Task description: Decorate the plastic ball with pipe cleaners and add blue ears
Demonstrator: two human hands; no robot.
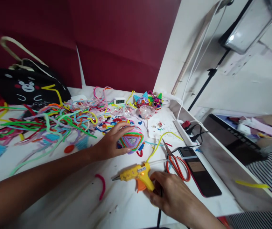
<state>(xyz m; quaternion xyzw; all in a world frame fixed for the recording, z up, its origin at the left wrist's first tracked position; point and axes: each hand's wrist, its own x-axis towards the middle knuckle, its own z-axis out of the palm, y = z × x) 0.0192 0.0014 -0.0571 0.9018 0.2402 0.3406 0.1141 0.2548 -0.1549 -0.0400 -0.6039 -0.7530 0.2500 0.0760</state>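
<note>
My left hand (113,140) is closed around a rounded craft piece (131,140), its thumb at the front and its fingers over the top. Rings of purple, orange, green and pink pipe cleaner cover the piece. A yellow hot glue gun (136,172) with an orange trigger points left, its small light glowing. The fingers of my right hand (168,194) are curled at the lower end of its handle; the palm side is hidden. Orange-handled scissors (177,163) lie just beyond this hand. A short magenta pipe cleaner (101,186) rests near the gun's nozzle.
Tangled pipe cleaners (54,122) cover the table's left side, before a black bag (28,84). Two colourful cat-like figures (155,101), clear bowls (147,112) and a small digital clock (120,101) stand at the back. A phone (201,173) lies right, beside the raised table edge (221,165).
</note>
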